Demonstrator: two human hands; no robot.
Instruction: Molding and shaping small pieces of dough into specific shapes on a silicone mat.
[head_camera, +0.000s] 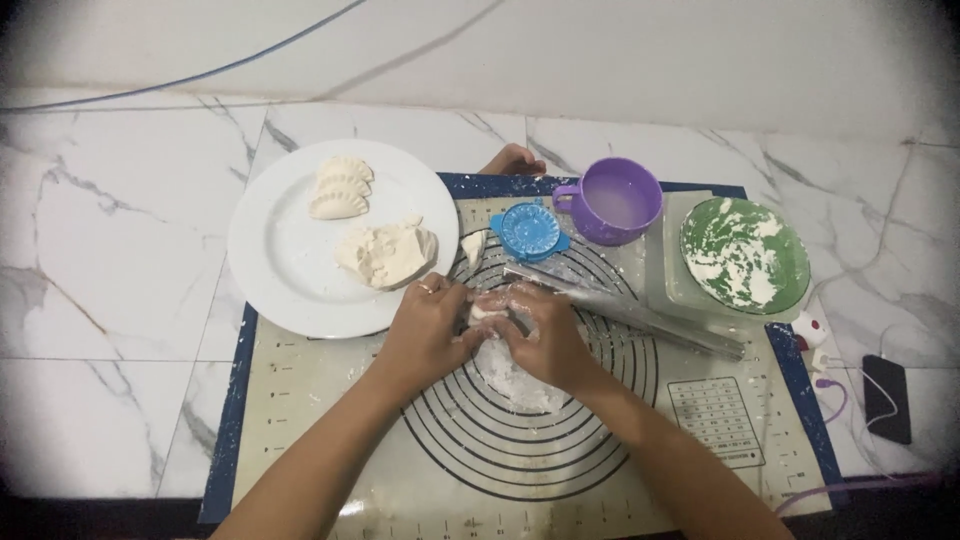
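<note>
Marble floor, one mat (300, 420), one plate (280, 260), both hands' (425, 325) (545, 335) grip around one dough piece (487, 314).

Both forearms enter from the lower edge of the view and converge toward the centre, the left from the lower left, the right from the lower right. Both are bare to the elbow.

Left hand (428, 325): palm down, fingers curled inward to the right, a ring visible on one finger. Right hand (545, 335): palm down, fingers curled inward to the left, knuckles raised. The fingertips of the two hands meet, closed together in a pinching grip. Wrists are level and slightly bent inward. White powder dusts the fingers of both hands.
</note>
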